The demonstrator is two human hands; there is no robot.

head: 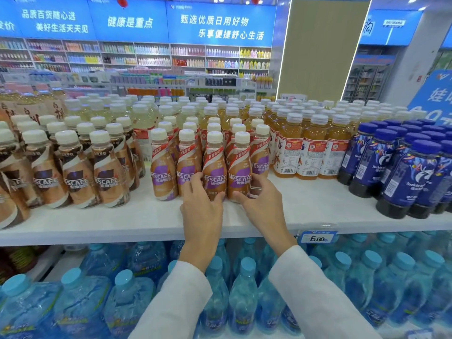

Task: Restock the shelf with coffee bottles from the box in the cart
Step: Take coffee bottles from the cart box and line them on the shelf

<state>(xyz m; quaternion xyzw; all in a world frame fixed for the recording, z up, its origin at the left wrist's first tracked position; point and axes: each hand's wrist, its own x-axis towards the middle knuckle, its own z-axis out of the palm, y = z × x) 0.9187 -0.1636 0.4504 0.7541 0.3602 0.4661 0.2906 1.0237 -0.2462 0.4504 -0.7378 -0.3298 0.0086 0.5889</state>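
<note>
Several purple-label Nescafe coffee bottles stand in rows on the white shelf. My left hand curls its fingers and thumb round the base of one front bottle. Beside it, my right hand grips the neighbouring front bottle low down, thumb in front and fingers behind. Both bottles stand upright on the shelf. The cart and the box are out of view.
Brown-label Nescafe bottles fill the shelf to the left, orange tea bottles and dark blue bottles to the right. Pale drinks stand behind. Blue water bottles fill the shelf below. A price tag hangs on the shelf edge.
</note>
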